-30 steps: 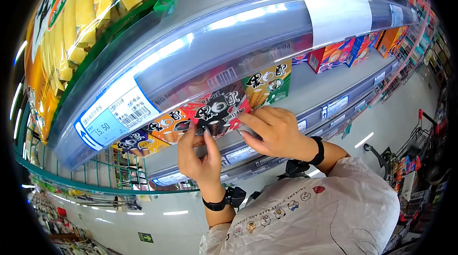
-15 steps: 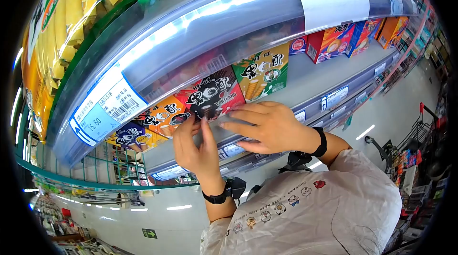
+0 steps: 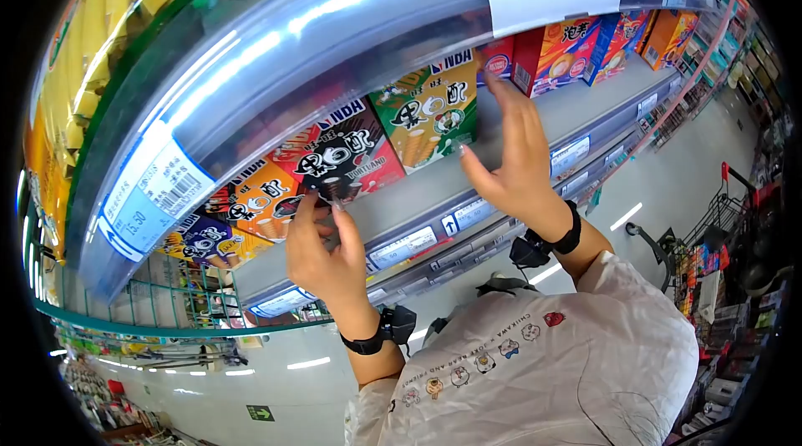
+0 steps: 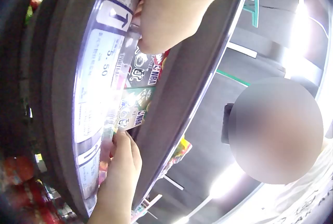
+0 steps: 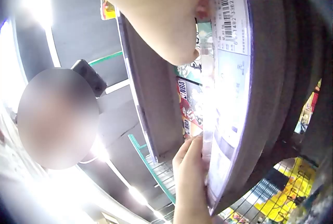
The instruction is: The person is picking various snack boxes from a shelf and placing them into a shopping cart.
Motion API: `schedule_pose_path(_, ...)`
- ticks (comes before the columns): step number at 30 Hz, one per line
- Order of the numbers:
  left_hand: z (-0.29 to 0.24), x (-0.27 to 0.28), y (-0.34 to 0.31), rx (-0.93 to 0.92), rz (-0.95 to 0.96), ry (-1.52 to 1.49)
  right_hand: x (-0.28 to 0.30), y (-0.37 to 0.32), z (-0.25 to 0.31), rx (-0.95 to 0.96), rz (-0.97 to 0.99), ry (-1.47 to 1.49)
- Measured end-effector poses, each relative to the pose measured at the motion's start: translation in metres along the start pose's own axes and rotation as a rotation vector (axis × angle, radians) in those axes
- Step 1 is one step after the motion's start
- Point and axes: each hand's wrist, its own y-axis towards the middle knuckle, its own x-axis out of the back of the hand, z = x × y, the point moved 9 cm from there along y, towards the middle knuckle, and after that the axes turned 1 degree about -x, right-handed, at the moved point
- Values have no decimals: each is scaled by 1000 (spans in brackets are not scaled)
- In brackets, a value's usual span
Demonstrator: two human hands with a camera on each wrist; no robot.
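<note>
A black and red box (image 3: 347, 154) printed PORTLAND stands on the shelf in the head view, with a gold and green box (image 3: 428, 109) to its right. My left hand (image 3: 326, 258) is at the lower left corner of the black and red box, its thumb and fingertips close together at the front face. My right hand (image 3: 514, 154) spreads its thumb and fingers by the right edge of the gold and green box. In the left wrist view, fingers of the right hand (image 4: 122, 166) reach in beside the boxes. To the left are an orange box (image 3: 257, 198) and a purple and yellow box (image 3: 213, 241).
A clear plastic shelf front (image 3: 334, 53) with a price label (image 3: 154, 191) hangs over the boxes' tops. More boxes (image 3: 561, 53) stand farther right. Yellow packaged snacks (image 3: 92, 53) sit upper left, and a green wire rack (image 3: 125, 304) lies below. A shopping cart (image 3: 718, 229) is at right.
My right hand has moved right and up, from the black and red box to the gold and green box's right edge. The left hand stays at the black and red box's lower corner.
</note>
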Motion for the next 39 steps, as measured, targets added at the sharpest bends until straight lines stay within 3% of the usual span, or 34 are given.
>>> schedule_pose_path(8, 2, -2, -3, 36, 2, 29, -3, -5, 1, 54, -24, -10)
schedule_pose_path(16, -23, -18, 0, -228, 203, 46, -4, -8, -4, 20, -37, 41)
schedule_pose_path(24, -23, -22, 0, -237, 241, 87, -5, -9, -9, -30, -32, 117)
schedule_pose_path(30, -23, -24, 1, -225, 281, 116, -8, -9, -9, -27, -32, 8)
schedule_pose_path(39, -21, -22, 2, -199, 249, 114, -20, -5, -10, -84, 151, -90)
